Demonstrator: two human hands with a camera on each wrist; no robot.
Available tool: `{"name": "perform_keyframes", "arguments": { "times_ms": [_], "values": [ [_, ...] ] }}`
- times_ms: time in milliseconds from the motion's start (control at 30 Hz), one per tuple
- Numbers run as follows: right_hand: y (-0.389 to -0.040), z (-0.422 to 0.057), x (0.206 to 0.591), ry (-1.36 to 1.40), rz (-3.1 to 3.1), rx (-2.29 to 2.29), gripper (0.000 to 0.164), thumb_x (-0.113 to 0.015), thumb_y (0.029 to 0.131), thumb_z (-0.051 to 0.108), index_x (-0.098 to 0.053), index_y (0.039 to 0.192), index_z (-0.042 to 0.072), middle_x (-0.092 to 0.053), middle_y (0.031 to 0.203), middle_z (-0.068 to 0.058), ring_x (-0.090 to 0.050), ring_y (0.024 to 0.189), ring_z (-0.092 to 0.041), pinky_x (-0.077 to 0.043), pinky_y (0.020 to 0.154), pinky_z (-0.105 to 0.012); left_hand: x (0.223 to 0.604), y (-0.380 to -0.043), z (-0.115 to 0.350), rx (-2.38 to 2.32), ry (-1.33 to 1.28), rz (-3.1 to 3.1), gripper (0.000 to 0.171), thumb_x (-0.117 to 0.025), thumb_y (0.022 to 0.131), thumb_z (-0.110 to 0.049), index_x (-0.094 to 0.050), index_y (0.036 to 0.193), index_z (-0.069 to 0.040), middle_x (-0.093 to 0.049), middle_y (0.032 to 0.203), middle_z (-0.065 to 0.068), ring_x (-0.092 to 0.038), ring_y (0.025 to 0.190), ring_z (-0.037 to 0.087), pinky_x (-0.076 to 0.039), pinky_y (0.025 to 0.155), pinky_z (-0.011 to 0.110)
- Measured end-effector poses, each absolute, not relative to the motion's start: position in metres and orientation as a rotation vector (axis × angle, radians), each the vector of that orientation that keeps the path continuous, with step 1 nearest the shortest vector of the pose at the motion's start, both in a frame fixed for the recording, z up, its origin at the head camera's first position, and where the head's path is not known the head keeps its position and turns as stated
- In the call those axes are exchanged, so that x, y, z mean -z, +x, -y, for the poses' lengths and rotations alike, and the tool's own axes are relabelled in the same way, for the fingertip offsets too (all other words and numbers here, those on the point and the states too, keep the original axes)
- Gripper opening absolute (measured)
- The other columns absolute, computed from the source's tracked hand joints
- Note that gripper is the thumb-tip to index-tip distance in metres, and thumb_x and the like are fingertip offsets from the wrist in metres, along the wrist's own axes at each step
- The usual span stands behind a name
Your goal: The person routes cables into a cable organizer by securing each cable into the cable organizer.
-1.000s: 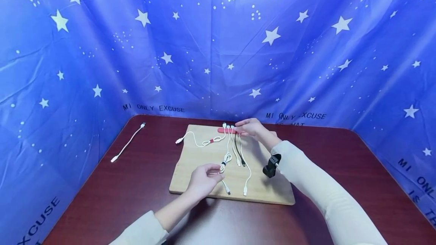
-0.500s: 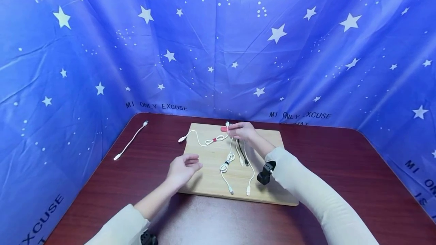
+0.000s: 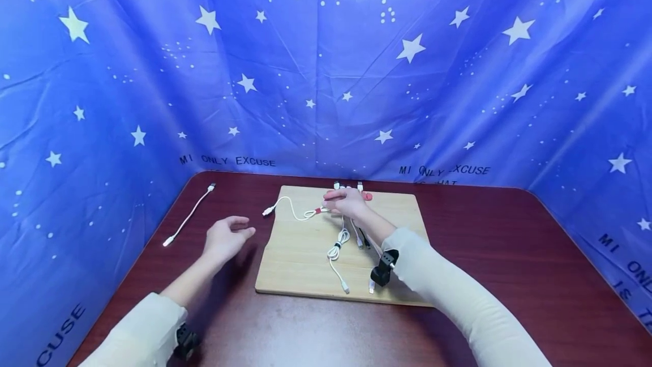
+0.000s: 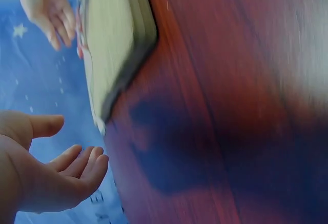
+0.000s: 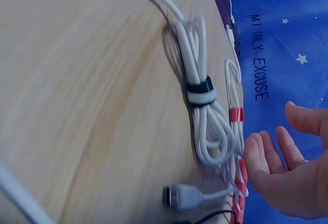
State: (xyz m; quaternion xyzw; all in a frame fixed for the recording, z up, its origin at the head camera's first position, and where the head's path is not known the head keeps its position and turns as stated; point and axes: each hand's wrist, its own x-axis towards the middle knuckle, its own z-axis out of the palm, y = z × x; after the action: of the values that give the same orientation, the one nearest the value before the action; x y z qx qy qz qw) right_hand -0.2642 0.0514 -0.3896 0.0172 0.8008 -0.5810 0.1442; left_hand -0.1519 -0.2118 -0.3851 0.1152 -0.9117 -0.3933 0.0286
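My left hand (image 3: 227, 238) hovers over the table left of the board, fingers loosely bent and holding nothing. Nearest it lies a short white USB cable (image 3: 189, 217). The right hand (image 3: 346, 203) hangs over the board's far part, relaxed, its palm bare in the right wrist view. Beside its fingers is a white cable (image 3: 291, 208) gathered with a red tie (image 5: 237, 115). Partly behind this hand sits a red strip (image 3: 368, 196) with cable plugs along it. A coiled white cable (image 3: 336, 247) with a dark tie (image 5: 201, 92) lies below the hand.
The cables lie on a wooden board (image 3: 295, 259) on a dark red table (image 3: 489, 248). Black cable ends (image 3: 364, 239) and another white plug (image 3: 371, 286) show near the right forearm. A blue star-print curtain (image 3: 316, 61) hangs around the table.
My left hand has let go of the coiled cable and moved left, off the board. The right hand has shifted left along the red strip, uncovering its right end.
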Motion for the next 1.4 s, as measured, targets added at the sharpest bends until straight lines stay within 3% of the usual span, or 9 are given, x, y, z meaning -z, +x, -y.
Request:
{"name": "perform_keyframes", "arguments": {
  "times_ms": [167, 333, 467, 767, 1000, 1233, 1400],
  "values": [
    [-0.262, -0.041, 0.392, 0.053, -2.294, 1.703, 0.033, -0.072, 0.081, 0.002, -0.067, 0.114, -0.001, -0.07, 0.113, -0.019, -0.067, 0.08, -0.012, -0.06, 0.083, -0.032, 0.386, -0.163, 0.237, 1.101, 0.391, 2.869, 0.038, -0.063, 0.088, -0.026, -0.065, 0.118, -0.002, -0.068, 0.115, 0.022, -0.061, 0.111, 0.04, -0.049, 0.092, 0.048],
    [-0.256, -0.028, 0.391, 0.009, -2.28, 1.699, 0.032, -0.071, 0.082, 0.002, -0.067, 0.114, 0.0, -0.071, 0.11, -0.02, -0.071, 0.094, -0.03, -0.06, 0.082, -0.033, 0.387, -0.176, 0.263, 0.99, 0.394, 2.91, 0.04, -0.062, 0.088, -0.027, -0.064, 0.117, 0.0, -0.062, 0.122, 0.029, -0.052, 0.118, 0.048, -0.045, 0.096, 0.054],
    [-0.252, -0.016, 0.393, -0.053, -2.268, 1.688, 0.031, -0.071, 0.083, 0.002, -0.067, 0.113, -0.002, -0.073, 0.103, -0.017, -0.072, 0.089, -0.027, -0.061, 0.077, -0.03, 0.39, -0.185, 0.286, 0.936, 0.423, 2.917, 0.04, -0.061, 0.088, -0.026, -0.062, 0.117, 0.002, -0.058, 0.125, 0.031, -0.048, 0.119, 0.052, -0.043, 0.097, 0.055],
    [-0.238, 0.009, 0.391, -0.101, -2.183, 1.725, 0.034, -0.07, 0.083, 0.0, -0.065, 0.116, -0.004, -0.07, 0.109, -0.022, -0.071, 0.095, -0.035, -0.061, 0.08, -0.037, 0.399, -0.202, 0.327, 0.813, 0.462, 2.929, 0.042, -0.058, 0.088, -0.021, -0.059, 0.115, 0.011, -0.059, 0.119, 0.034, -0.048, 0.115, 0.053, -0.04, 0.099, 0.056],
    [-0.231, 0.019, 0.396, -0.136, -2.141, 1.713, 0.034, -0.07, 0.083, 0.001, -0.064, 0.116, -0.006, -0.07, 0.109, -0.023, -0.07, 0.096, -0.036, -0.061, 0.08, -0.036, 0.404, -0.208, 0.344, 0.732, 0.579, 2.91, 0.039, -0.053, 0.086, -0.019, -0.059, 0.114, 0.006, -0.056, 0.116, 0.036, -0.049, 0.108, 0.054, -0.048, 0.079, 0.055],
    [-0.227, 0.02, 0.397, -0.122, -2.12, 1.723, 0.033, -0.07, 0.082, 0.0, -0.065, 0.114, -0.006, -0.07, 0.107, -0.023, -0.07, 0.094, -0.036, -0.061, 0.08, -0.035, 0.404, -0.208, 0.352, 0.682, 0.63, 2.999, 0.04, -0.051, 0.08, -0.013, -0.057, 0.115, 0.004, -0.054, 0.117, 0.037, -0.053, 0.106, 0.053, -0.051, 0.072, 0.053],
    [-0.225, 0.02, 0.398, -0.115, -2.112, 1.722, 0.032, -0.071, 0.082, 0.001, -0.066, 0.113, -0.005, -0.07, 0.107, -0.022, -0.07, 0.094, -0.036, -0.061, 0.081, -0.036, 0.406, -0.208, 0.348, 0.691, 0.573, 3.032, 0.031, -0.055, 0.077, -0.009, -0.065, 0.103, 0.003, -0.061, 0.111, 0.033, -0.057, 0.1, 0.051, -0.052, 0.067, 0.05]
  ]
}}
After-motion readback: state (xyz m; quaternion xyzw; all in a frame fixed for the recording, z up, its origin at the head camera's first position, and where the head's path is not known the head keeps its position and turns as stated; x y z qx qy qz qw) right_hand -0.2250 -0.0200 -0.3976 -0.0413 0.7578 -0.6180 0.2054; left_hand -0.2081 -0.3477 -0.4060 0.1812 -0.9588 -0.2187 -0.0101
